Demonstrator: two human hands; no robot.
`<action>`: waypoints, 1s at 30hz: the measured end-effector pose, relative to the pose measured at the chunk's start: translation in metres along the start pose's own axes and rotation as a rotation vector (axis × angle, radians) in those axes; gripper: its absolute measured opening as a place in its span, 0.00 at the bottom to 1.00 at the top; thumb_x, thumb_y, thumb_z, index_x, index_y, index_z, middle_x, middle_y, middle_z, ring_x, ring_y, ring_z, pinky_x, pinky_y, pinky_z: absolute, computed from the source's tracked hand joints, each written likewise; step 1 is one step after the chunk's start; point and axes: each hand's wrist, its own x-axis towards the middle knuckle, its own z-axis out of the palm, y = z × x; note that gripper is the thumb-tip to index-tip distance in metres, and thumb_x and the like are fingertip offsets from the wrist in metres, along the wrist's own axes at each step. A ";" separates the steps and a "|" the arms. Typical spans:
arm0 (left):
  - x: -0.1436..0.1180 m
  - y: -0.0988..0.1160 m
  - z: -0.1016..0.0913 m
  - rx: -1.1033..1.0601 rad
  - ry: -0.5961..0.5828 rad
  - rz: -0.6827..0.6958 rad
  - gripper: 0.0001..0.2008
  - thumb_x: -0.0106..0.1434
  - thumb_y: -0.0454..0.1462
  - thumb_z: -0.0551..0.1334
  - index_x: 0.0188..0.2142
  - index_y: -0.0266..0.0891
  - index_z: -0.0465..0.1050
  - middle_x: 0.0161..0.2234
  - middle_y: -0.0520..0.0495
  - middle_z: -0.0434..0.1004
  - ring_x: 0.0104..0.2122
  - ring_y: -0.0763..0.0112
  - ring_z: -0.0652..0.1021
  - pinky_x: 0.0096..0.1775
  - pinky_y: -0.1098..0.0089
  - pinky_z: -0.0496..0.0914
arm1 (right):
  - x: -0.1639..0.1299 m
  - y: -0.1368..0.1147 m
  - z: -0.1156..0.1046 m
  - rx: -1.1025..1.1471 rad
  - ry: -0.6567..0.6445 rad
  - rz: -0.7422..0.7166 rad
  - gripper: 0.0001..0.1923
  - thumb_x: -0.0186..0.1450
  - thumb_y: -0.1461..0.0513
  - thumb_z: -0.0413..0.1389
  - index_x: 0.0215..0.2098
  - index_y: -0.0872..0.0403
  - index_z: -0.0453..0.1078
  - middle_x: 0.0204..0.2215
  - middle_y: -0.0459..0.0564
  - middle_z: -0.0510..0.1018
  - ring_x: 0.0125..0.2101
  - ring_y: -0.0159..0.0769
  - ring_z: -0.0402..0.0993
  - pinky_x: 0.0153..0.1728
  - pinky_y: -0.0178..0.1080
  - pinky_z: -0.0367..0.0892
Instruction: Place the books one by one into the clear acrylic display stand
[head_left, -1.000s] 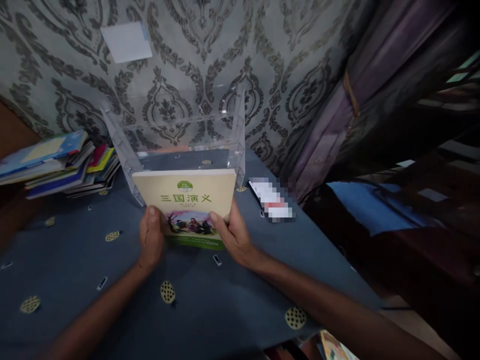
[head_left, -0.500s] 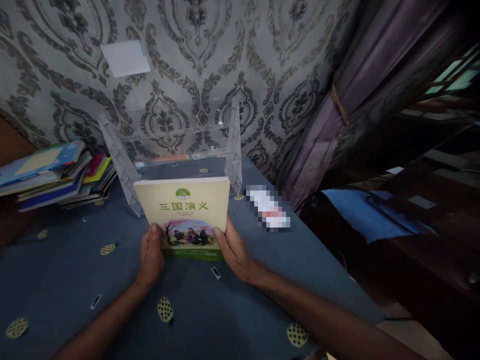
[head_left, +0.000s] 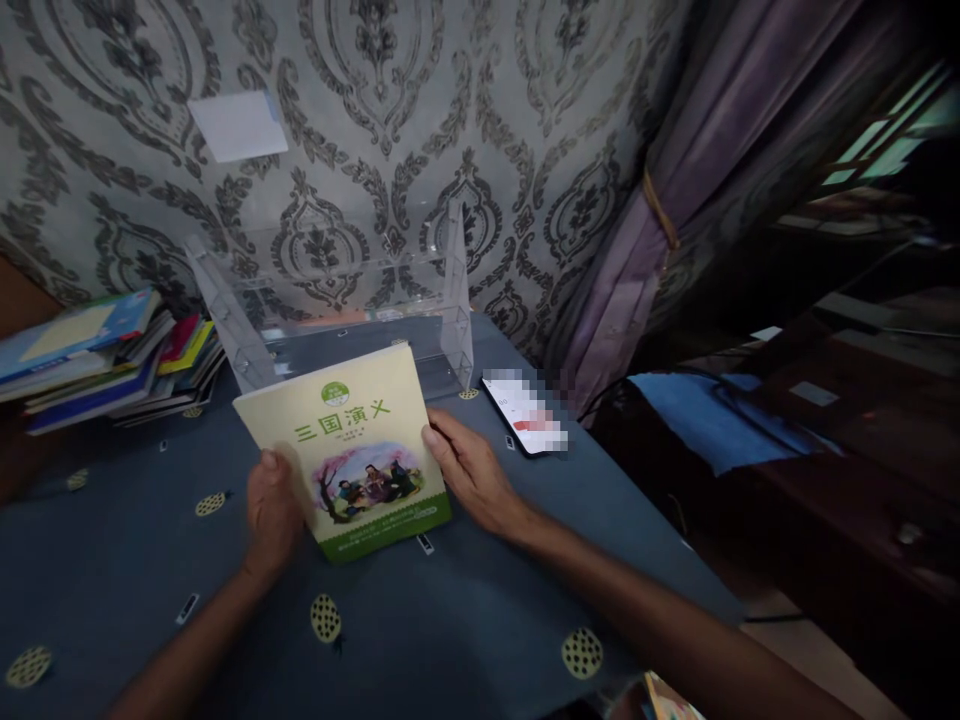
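A cream and green paperback book with a picture of seated figures under a pink tree faces me, tilted, its left side lower. My left hand is closed on its left edge, thumb on the cover. Gripping the right edge is my right hand, its thumb near the cover's border; the other fingers are partly hidden behind the book. Just beyond the book stands a clear plastic rack with shelves, against the wall. A phone, partly blurred out, lies to the right of my right hand.
Several stacked books lie at the table's left. The dark blue tablecloth has pineapple prints. A white card is on the patterned wall. A tied purple curtain hangs at right, near a blue cloth beyond the table edge.
The book has tilted, its left side dropping, and moved left and lower in view with both hands still holding it. The whole view has shifted slightly.
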 end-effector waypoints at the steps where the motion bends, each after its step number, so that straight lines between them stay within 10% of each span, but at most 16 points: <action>1: -0.001 0.003 -0.001 0.002 0.004 0.001 0.31 0.63 0.65 0.54 0.32 0.40 0.74 0.27 0.46 0.79 0.32 0.58 0.80 0.29 0.64 0.77 | -0.001 0.001 -0.001 0.004 0.007 0.018 0.19 0.76 0.55 0.43 0.56 0.53 0.70 0.46 0.52 0.78 0.42 0.39 0.73 0.47 0.41 0.68; 18: -0.018 0.017 -0.014 0.162 -0.397 -0.110 0.24 0.57 0.52 0.69 0.43 0.35 0.79 0.41 0.40 0.84 0.44 0.52 0.82 0.45 0.60 0.78 | -0.012 0.033 0.002 0.171 -0.036 0.114 0.19 0.72 0.53 0.52 0.57 0.53 0.69 0.46 0.54 0.81 0.44 0.41 0.78 0.44 0.43 0.73; 30: 0.019 -0.005 -0.019 0.502 -0.535 0.701 0.21 0.67 0.42 0.64 0.59 0.42 0.71 0.58 0.36 0.74 0.59 0.53 0.74 0.60 0.48 0.68 | 0.002 0.051 -0.022 -0.089 -0.088 -0.222 0.13 0.71 0.57 0.54 0.53 0.47 0.73 0.56 0.54 0.76 0.58 0.45 0.72 0.58 0.54 0.69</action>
